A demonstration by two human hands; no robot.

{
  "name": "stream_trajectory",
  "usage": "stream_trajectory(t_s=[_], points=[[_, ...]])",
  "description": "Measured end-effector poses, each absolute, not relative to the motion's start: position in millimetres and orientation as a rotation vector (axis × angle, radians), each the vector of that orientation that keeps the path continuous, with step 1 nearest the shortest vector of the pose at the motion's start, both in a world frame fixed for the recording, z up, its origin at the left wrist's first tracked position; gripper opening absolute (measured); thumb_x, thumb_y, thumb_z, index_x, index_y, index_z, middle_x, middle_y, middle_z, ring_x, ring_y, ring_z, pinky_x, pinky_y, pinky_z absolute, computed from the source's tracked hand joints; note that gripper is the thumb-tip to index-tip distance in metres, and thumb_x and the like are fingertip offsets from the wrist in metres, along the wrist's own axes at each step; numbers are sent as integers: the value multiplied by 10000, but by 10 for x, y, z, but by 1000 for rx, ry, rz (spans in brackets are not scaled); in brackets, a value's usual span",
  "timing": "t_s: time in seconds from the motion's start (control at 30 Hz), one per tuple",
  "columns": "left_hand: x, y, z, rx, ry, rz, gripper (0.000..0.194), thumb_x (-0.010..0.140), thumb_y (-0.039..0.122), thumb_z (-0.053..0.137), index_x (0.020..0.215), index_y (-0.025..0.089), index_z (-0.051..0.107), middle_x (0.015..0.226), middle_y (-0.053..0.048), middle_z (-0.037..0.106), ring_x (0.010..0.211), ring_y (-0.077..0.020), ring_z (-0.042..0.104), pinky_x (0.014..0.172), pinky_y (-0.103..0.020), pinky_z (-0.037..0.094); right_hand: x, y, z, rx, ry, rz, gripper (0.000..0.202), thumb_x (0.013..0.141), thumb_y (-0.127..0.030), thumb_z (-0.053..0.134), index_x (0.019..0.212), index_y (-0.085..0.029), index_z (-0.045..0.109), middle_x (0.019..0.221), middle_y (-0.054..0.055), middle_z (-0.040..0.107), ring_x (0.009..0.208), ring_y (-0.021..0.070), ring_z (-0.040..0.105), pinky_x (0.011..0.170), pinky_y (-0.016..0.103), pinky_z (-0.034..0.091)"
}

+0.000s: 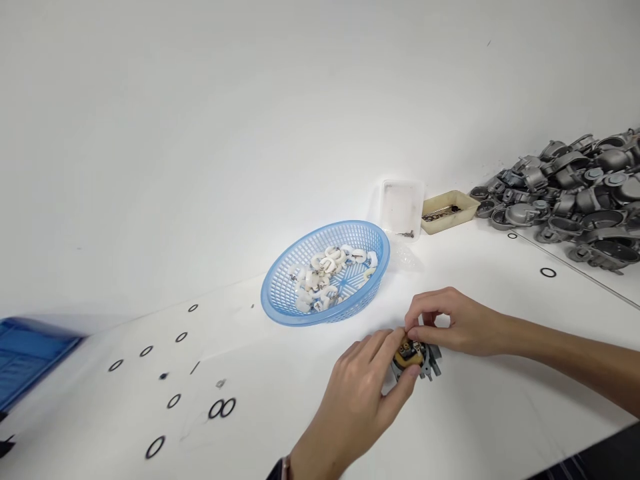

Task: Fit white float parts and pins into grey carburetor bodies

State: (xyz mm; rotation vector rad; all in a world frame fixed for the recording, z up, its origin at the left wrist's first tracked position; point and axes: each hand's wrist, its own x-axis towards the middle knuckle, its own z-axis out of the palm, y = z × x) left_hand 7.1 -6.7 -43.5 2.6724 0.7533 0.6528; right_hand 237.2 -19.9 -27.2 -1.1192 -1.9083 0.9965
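Observation:
A small grey metal housing [431, 367] with a yellow-orange part [411, 358] inside it sits on the white table, between my hands. My left hand [357, 380] is closed around its near-left side, thumb at the front and fingers along the far edge. Above its far edge, my right hand [457, 323] pinches thumb and forefinger together; whatever is between the fingertips is too small and hidden to make out. Just beyond the hands stands a blue plastic basket [280, 310] holding several white ring-shaped pieces [327, 265] with small metal bits.
Grey metal castings [575, 193] are heaped at the right. A white tray [400, 200] and a cream tray [460, 213] with dark small parts stand behind the basket. Several black rings [155, 447] lie scattered at left, near a blue bin [30, 360].

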Motion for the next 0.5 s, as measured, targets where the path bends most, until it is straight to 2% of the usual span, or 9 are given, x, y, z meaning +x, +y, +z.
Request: stream_trajectory(t_s=[0.33,0.5], points=[[66,-67,-462,2679,752,684,297,1062,342,467,1339,239,496,1157,-80,706,969,-247,714,801,-389,616,2793,-6,-146,-1346,-1929,931,185,921,-367,635,900,-212,733,863,26,731,729,165,605,673,298,480],[59,-68,-481,2664,758,697,290,1055,335,484,1331,245,493,1159,-76,706,970,-250,710,802,-399,619,2863,-9,-93,-1310,-2069,1054,193,922,-369,639,929,-208,745,879,23,737,751,167,618,694,297,492]])
